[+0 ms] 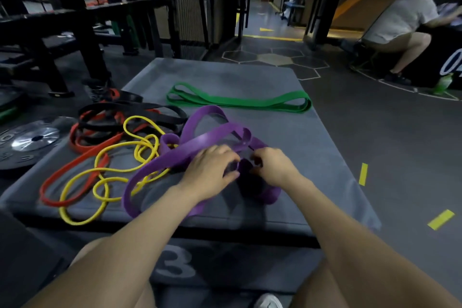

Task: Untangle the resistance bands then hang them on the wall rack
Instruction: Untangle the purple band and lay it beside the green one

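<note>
— How do the hands sit?

— Both arms reach forward over the near edge of the grey mat (250, 77). The left hand (210, 170) lies palm down, fingers curled over a strand of the purple band (155, 167). The right hand (273, 164) is just beside it, fingers bent and pinching the same band where its strands cross. Blur hides the fingertips' exact grip.

— And the purple band itself?

— Wide and flat, looped several times. One loop rises on the far side of the hands, another sweeps toward the near left edge of the mat, and a fold lies to the right under the right wrist.

— The other bands?

— The green band (237, 101) lies flat and folded lengthwise at the far side of the mat, well apart from the rest. To the left, the thin yellow band (82, 219) coils in several loops, passing under the purple one. The red band (75, 165) and the black bands (130, 107) are tangled together at the far left, partly off the mat.

— Anything else nearby?

— A weight plate (32, 142) lies on the floor left of the mat. A seated person (400, 22) is at the far right.
</note>
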A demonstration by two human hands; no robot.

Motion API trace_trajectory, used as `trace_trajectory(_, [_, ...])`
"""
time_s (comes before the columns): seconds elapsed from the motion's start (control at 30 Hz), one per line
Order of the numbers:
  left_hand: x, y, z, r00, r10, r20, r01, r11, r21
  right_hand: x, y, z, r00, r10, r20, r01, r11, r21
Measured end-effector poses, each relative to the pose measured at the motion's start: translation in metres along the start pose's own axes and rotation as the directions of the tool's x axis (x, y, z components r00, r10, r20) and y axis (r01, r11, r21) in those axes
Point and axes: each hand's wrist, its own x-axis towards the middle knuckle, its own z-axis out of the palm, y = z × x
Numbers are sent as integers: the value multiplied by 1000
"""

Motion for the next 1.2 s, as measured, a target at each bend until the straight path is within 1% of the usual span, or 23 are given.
trace_trajectory(0.07, [-2, -3, 3, 989, -49, 139, 52, 999, -16, 0, -2, 2, 1000, -17, -7, 17, 998, -54])
trace_trajectory(0.13, [-3, -8, 3, 977, -102, 186, 119, 989, -84, 3, -3, 3, 1000, -22, -19, 21, 997, -72])
trace_trajectory(0.2, [-3, -12, 1, 981, -126, 150, 147, 978, -144, 4, -7, 2, 999, -2, -54, 0, 1000, -21])
trace_trajectory(0.3, [1, -15, -1, 978, -203, 47, 208, 941, -266, 4, -14, -4, 972, 27, -233, -3, 995, 104])
trace_trajectory(0.37, [2, -13, -1, 973, -227, 30, 222, 903, -369, 0, -21, -11, 936, 28, -352, 50, 977, 209])
trace_trajectory(0.4, [2, -13, -1, 976, -218, 33, 210, 879, -428, -2, -25, -14, 921, 14, -390, 91, 964, 250])
trace_trajectory(0.5, [-1, -7, -8, 979, -190, 67, 188, 742, -643, -10, -34, -20, 894, -32, -447, 185, 935, 303])
trace_trajectory(0.53, [-4, -4, -12, 982, -184, 52, 169, 706, -688, -11, -36, -21, 888, -28, -460, 203, 920, 335])
trace_trajectory(0.6, [-8, -3, -19, 980, -200, -21, 120, 664, -738, -14, -39, -22, 877, -11, -481, 239, 878, 414])
trace_trajectory(0.7, [-15, -1, -33, 963, -250, -100, 72, 597, -799, -21, -48, -24, 867, -44, -497, 308, 831, 464])
trace_trajectory(0.8, [-15, 1, -60, 949, -254, -187, 5, 606, -796, -26, -63, -38, 829, -77, -553, 379, 806, 454])
trace_trajectory(0.87, [-11, 6, -85, 943, -230, -241, -44, 631, -775, -27, -75, -57, 780, -124, -613, 435, 812, 390])
trace_trajectory(0.93, [-3, 12, -115, 933, -200, -301, -90, 678, -730, -27, -89, -81, 730, -149, -667, 483, 803, 349])
trace_trajectory(1.03, [10, 24, -162, 898, -168, -406, -149, 754, -640, -30, -111, -121, 681, -168, -713, 529, 786, 321])
trace_trajectory(1.1, [16, 34, -192, 876, -120, -468, -200, 791, -578, -33, -124, -149, 651, -192, -734, 553, 782, 286])
trace_trajectory(1.2, [23, 47, -232, 866, 0, -501, -254, 862, -439, -40, -138, -184, 614, -223, -757, 585, 773, 247])
